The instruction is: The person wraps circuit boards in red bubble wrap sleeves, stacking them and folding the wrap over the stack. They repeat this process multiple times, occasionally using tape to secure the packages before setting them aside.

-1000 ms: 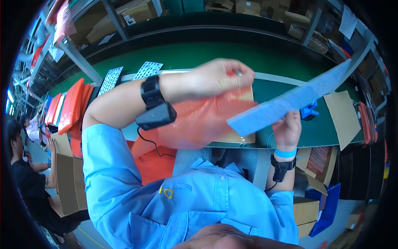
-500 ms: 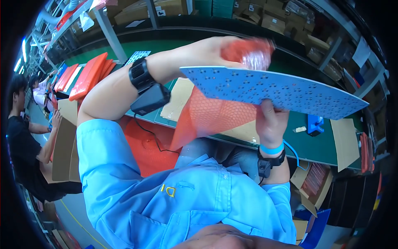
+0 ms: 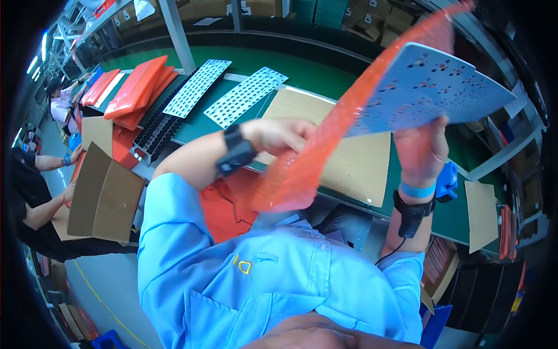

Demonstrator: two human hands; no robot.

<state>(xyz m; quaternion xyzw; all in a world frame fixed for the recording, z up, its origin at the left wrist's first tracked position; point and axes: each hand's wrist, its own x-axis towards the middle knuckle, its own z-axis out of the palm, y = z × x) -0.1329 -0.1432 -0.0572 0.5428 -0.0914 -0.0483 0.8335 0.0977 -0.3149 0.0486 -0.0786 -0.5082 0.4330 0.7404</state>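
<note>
My right hand [image 3: 423, 152] grips the lower edge of a white-blue plate [image 3: 433, 87] dotted with small holes, raised above the bench. A red bubble-wrap bag [image 3: 325, 136] lies slantwise along the plate's left end, reaching from the top right down to my lap. It covers part of that end. At the bag's left side my left hand [image 3: 282, 135] is closed, its fingertips curled at the bag's edge and partly hidden. Two similar perforated plates, one [image 3: 197, 88] beside a black slotted rack [image 3: 160, 125] and another [image 3: 246, 96], rest on the bench to the left.
A flat cardboard sheet [image 3: 349, 168] covers the bench in front of me. Stacked red packages [image 3: 136, 87] stand at the left. A blue fixture [image 3: 447, 182] sits near my right wrist. A co-worker's hands [image 3: 70, 192] are by an open carton [image 3: 107, 192].
The red bag has swung up against the plate's left end. My left hand has come down from above the plate toward me. The plate and my right hand have moved right.
</note>
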